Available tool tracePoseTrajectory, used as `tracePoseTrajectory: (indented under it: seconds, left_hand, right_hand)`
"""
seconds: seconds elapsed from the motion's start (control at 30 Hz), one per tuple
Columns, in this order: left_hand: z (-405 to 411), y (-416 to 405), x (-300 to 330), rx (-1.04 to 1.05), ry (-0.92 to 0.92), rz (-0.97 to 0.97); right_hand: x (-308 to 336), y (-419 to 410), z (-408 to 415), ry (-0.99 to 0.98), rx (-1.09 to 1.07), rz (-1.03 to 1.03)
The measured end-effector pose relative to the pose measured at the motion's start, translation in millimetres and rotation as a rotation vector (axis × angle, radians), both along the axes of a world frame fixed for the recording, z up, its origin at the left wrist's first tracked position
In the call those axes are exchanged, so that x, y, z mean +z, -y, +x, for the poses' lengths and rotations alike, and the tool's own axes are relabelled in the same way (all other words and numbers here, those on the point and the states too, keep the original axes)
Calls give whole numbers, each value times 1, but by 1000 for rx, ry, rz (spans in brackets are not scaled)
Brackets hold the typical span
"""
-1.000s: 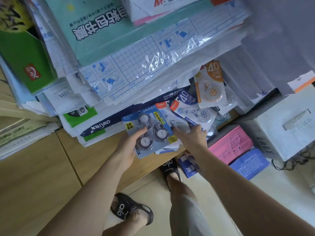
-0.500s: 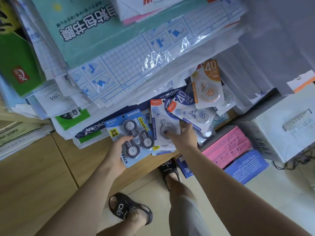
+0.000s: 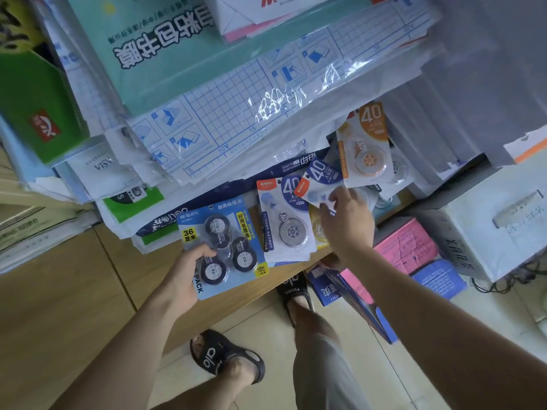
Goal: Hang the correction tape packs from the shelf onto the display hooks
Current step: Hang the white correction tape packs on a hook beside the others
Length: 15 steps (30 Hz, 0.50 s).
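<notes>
A single wide-angle camera on the person's head looks forward and steeply down, close over the cluttered wooden shelf [image 3: 88, 291] edge, taking in both bare forearms, the sandalled feet and the pale tiled floor [image 3: 414, 380] below.

Blue triple pack [image 3: 220, 244]: "36", "12m", "PACK". Single packs [image 3: 288, 220] right of it: "40". Sandals [image 3: 220, 355]: "olo".

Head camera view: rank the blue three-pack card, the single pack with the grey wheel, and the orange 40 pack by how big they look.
1. Blue three-pack card, largest, though nearest the camera.
2. Single pack with the grey wheel.
3. Orange 40 pack, close to the grey one and farther back, so unsure.
</notes>
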<state>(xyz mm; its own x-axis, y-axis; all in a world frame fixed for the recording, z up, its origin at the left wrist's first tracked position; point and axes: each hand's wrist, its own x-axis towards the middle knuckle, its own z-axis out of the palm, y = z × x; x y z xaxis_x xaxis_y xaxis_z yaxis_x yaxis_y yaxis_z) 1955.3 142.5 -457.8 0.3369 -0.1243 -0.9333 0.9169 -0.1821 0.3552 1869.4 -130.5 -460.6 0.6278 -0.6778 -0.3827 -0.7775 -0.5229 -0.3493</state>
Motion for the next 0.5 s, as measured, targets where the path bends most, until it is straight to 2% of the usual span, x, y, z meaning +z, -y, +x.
tracePoseTrajectory:
  seconds: [0.1,0.23,0.33,0.5]
  left_hand:
    - [0,4,4,-65,20,-57]
    - [0,15,6,-122,53,-146]
    - [-1,28,7,-158,81,-161]
    - [0,39,11,-142,116,-184]
  right_hand:
    - [-9,29,7,-161,109,-57]
    - [-17,40,8,-161,104,15]
    - [-17,39,6,-222,134,-12]
    - [-12,34,1,-254,8,4]
